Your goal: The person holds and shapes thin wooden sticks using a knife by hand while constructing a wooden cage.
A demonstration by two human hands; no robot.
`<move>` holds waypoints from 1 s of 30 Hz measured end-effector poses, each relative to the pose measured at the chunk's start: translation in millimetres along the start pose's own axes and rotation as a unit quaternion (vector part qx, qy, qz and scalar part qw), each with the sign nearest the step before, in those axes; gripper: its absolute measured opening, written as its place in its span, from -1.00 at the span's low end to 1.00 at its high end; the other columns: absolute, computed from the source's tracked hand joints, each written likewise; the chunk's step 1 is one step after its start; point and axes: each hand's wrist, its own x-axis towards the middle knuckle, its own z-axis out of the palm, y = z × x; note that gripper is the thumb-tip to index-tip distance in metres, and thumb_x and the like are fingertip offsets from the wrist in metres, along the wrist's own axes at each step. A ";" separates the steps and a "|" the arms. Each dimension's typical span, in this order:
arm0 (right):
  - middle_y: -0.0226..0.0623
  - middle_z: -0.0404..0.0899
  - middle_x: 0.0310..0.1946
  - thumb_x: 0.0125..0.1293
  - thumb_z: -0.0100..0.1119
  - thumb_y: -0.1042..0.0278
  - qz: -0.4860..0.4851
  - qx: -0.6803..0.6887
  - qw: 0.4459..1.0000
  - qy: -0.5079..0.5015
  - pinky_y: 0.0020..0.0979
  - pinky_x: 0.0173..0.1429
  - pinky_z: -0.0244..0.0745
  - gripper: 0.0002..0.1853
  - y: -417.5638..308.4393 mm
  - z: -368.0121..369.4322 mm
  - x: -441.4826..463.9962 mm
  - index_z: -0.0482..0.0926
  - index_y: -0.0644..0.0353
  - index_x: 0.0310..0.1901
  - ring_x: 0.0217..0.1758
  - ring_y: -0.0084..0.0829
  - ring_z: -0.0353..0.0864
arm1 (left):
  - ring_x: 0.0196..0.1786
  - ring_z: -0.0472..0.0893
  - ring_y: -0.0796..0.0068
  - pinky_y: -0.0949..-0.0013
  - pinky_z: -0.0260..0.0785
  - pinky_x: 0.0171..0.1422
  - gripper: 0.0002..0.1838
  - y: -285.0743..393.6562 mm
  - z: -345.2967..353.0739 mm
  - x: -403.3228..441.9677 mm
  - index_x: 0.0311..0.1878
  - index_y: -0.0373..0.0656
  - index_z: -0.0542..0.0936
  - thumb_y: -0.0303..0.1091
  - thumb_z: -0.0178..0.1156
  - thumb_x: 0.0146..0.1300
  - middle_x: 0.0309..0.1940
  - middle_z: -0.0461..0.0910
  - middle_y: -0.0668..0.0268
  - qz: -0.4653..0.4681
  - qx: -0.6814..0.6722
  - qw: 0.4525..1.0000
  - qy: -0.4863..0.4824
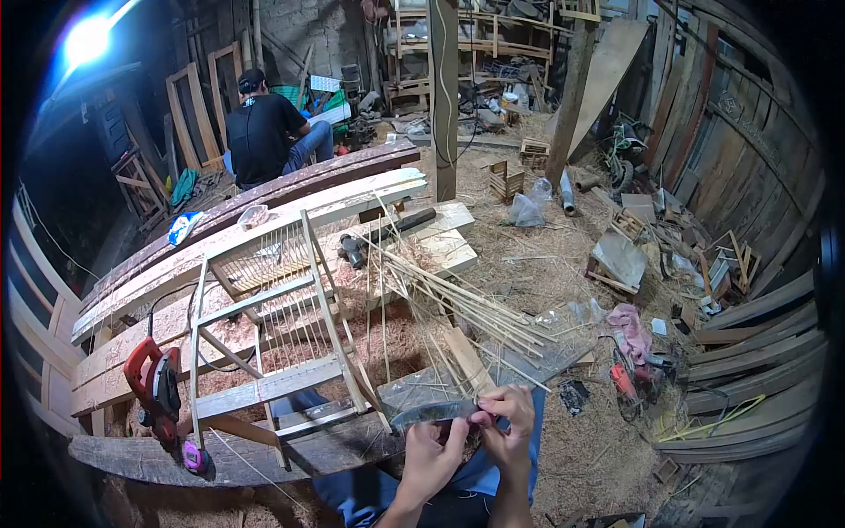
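Note:
In front of my body is a knife (pixel 429 412) with a broad dark blade, its rounded end pointing left. My left hand (pixel 429 459) is closed against the blade's lower side, the thumb pointing up to the right. At the blade's right end my right hand (pixel 508 424) is closed, thumb and fingers pinched together; the handle is hidden. Just beyond the hands, a flat wood strip (pixel 468 359) lies on the dark bench plank (pixel 343 447). A bundle of thin sticks (pixel 475 304) extends behind it. Left of my hands stands a wooden frame (pixel 268 387) with thin rods.
A red power tool (pixel 154 383) and a pink tape measure (pixel 194 456) are at the bench's left. A hammer (pixel 352 250) lies among shavings. Another person (pixel 264 128) sits beyond long planks (pixel 255 231). An orange power tool (pixel 623 383) rests on the floor at right.

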 end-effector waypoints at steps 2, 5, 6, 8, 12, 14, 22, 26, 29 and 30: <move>-0.40 0.66 -0.36 0.09 0.51 0.30 -0.007 -0.032 0.999 0.016 -0.28 -0.13 0.30 -0.73 13.1 -0.9 -3.3 0.55 0.05 -0.27 -0.33 -0.36 0.57 | -0.26 0.55 0.71 0.53 0.42 -0.18 -0.89 1.8 -2.7 1.6 -0.07 -0.33 0.57 -0.54 0.17 0.39 -0.34 0.61 0.41 -0.021 0.053 0.998 -0.020; -0.32 0.60 -0.39 0.22 0.39 0.35 0.078 -0.150 0.977 0.133 -0.26 -0.13 0.36 -0.81 55.9 -12.5 -18.5 0.52 0.13 -0.29 -0.32 -0.30 0.55 | -0.28 0.54 0.74 0.58 0.39 -0.19 -0.88 4.2 -5.9 1.1 -0.08 -0.32 0.55 -0.48 0.21 0.41 -0.34 0.60 0.42 -0.017 -0.037 0.999 0.036; -0.30 0.57 -0.41 0.29 0.34 0.35 0.153 -0.217 0.946 0.185 -0.25 -0.12 0.38 -0.83 79.4 -26.6 -33.0 0.51 0.17 -0.29 -0.31 -0.30 0.53 | -0.29 0.53 0.76 0.61 0.38 -0.20 -0.88 7.3 -12.4 -4.5 -0.09 -0.31 0.54 -0.46 0.21 0.42 -0.35 0.60 0.42 -0.017 -0.047 0.998 0.033; -0.30 0.51 -0.44 0.41 0.26 0.26 0.276 -0.163 0.896 0.308 -0.28 -0.13 0.40 -0.76 90.1 -60.3 -40.2 0.49 0.25 -0.28 -0.31 -0.34 0.49 | -0.32 0.52 0.76 0.64 0.35 -0.21 -0.90 12.2 -17.2 -9.4 -0.11 -0.30 0.53 -0.45 0.18 0.45 -0.36 0.60 0.39 -0.012 -0.081 0.996 0.042; -0.24 0.54 -0.27 0.43 0.25 0.11 0.198 -0.124 0.950 0.209 -0.33 -0.07 0.43 -0.66 61.2 -55.8 -38.7 0.48 0.27 -0.25 -0.21 -0.35 0.51 | -0.35 0.49 0.71 0.56 0.35 -0.24 -0.87 -5.6 -23.0 21.5 -0.14 -0.26 0.52 -0.38 0.17 0.47 -0.42 0.55 0.41 -0.033 -0.057 0.997 0.048; -0.25 0.57 -0.28 0.38 0.32 0.13 0.197 -0.069 0.962 0.176 -0.32 -0.08 0.45 -0.68 42.0 -35.6 -23.2 0.53 0.25 -0.24 -0.22 -0.33 0.54 | -0.36 0.47 0.72 0.55 0.34 -0.25 -0.87 -19.5 -13.0 23.9 -0.14 -0.25 0.51 -0.38 0.17 0.47 -0.43 0.54 0.43 -0.035 -0.062 0.997 0.043; -0.28 0.67 -0.39 0.22 0.44 0.15 0.116 0.003 0.993 0.019 -0.25 -0.18 0.38 -0.74 9.2 5.9 -7.9 0.62 0.15 -0.27 -0.31 -0.23 0.62 | -0.41 0.40 0.72 0.54 0.25 -0.32 -0.81 -17.7 -15.4 21.9 -0.14 -0.24 0.52 -0.30 0.16 0.50 -0.46 0.48 0.46 -0.062 -0.093 0.994 0.020; -0.37 0.68 -0.38 0.19 0.44 0.19 0.079 0.006 0.997 -0.019 -0.26 -0.16 0.38 -0.78 -5.3 11.9 -0.2 0.64 0.11 -0.31 -0.31 -0.27 0.63 | -0.36 0.43 0.71 0.52 0.27 -0.30 -0.84 -31.5 -13.5 19.6 -0.10 -0.26 0.58 -0.35 0.13 0.50 -0.37 0.55 0.45 -0.055 -0.083 0.995 -0.001; -0.38 0.68 -0.38 0.17 0.45 0.22 0.087 0.009 0.996 -0.016 -0.27 -0.16 0.37 -0.81 -7.3 15.6 -0.8 0.65 0.09 -0.31 -0.30 -0.28 0.64 | -0.25 0.52 0.69 0.46 0.39 -0.15 -0.84 -27.8 -16.3 16.8 -0.09 -0.30 0.61 -0.41 0.10 0.46 -0.30 0.61 0.45 -0.067 -0.061 0.996 -0.004; -0.38 0.68 -0.38 0.17 0.45 0.22 0.087 0.008 0.996 -0.017 -0.27 -0.16 0.37 -0.81 -7.2 15.5 -1.1 0.65 0.09 -0.31 -0.30 -0.28 0.64 | -0.23 0.53 0.68 0.46 0.40 -0.13 -0.85 -22.7 -14.0 16.4 -0.09 -0.31 0.60 -0.43 0.12 0.44 -0.29 0.61 0.43 -0.049 -0.050 0.998 0.001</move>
